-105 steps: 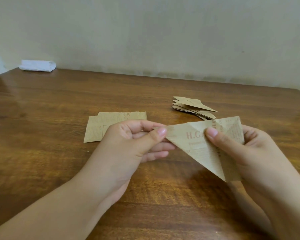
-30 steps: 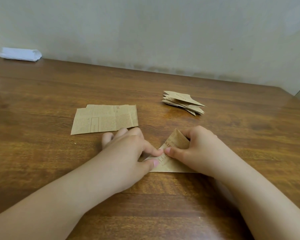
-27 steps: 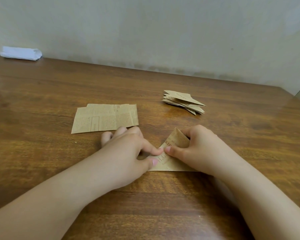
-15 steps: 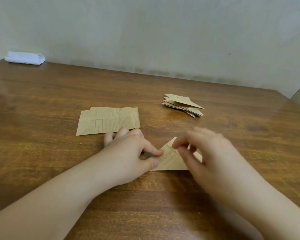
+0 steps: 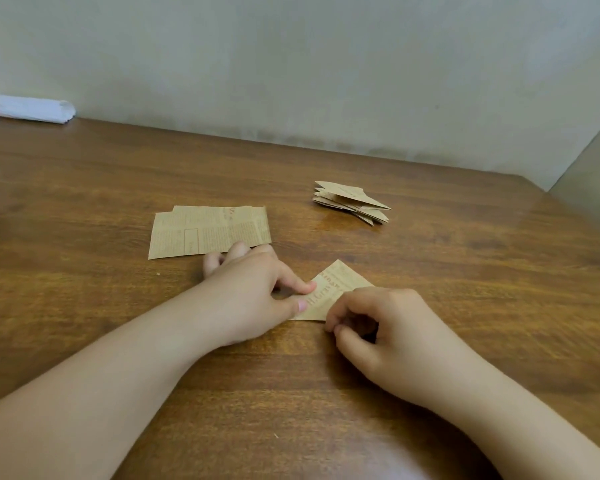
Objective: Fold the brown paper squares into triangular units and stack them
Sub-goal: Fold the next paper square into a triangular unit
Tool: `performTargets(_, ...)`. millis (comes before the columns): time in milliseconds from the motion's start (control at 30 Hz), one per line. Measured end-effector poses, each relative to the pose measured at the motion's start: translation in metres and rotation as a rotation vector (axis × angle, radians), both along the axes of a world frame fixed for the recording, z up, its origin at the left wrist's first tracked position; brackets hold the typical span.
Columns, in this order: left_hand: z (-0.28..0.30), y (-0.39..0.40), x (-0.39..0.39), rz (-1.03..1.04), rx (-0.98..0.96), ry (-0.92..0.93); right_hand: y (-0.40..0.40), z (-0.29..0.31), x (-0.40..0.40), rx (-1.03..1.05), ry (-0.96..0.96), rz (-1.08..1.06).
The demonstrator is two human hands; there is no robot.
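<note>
A brown printed paper folded into a triangle (image 5: pixel 336 287) lies on the wooden table (image 5: pixel 465 271) in front of me. My left hand (image 5: pixel 253 292) pinches its left corner between thumb and forefinger, holding it against the table. My right hand (image 5: pixel 388 327) has curled fingers at the triangle's lower right edge, fingertips and thumb closing on the paper; the hand hides that part of it. Flat brown paper squares (image 5: pixel 208 230) lie in a loose pile just beyond my left hand. A stack of folded triangular units (image 5: pixel 352 202) sits farther back, right of centre.
A white folded bundle (image 5: pixel 32 109) lies at the table's far left corner against the wall. The table's right edge runs diagonally near the far right corner (image 5: pixel 548 194).
The triangle went from held in the air to lying on the table. My right hand lifted off its top and came down on its lower right edge. My left hand stayed on the left corner.
</note>
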State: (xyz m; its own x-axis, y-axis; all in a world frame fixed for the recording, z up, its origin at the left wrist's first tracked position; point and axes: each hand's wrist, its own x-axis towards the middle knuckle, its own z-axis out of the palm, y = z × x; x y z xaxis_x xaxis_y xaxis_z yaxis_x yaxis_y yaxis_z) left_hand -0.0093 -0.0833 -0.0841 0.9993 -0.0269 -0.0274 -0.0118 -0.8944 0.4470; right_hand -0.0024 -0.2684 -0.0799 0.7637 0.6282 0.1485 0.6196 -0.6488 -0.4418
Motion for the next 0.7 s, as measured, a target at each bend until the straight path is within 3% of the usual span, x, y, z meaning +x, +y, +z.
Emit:
performTargets(467, -0.004, 0.003, 0.001, -0.012, -0.002, -0.018, 0.023, -0.008, 0.003, -0.065, -0.048, -0.298)
performTargets(700, -0.004, 0.004, 0.002, -0.019, 0.008, -0.007, 0.000, 0.000, 0.009, -0.124, 0.075, -0.450)
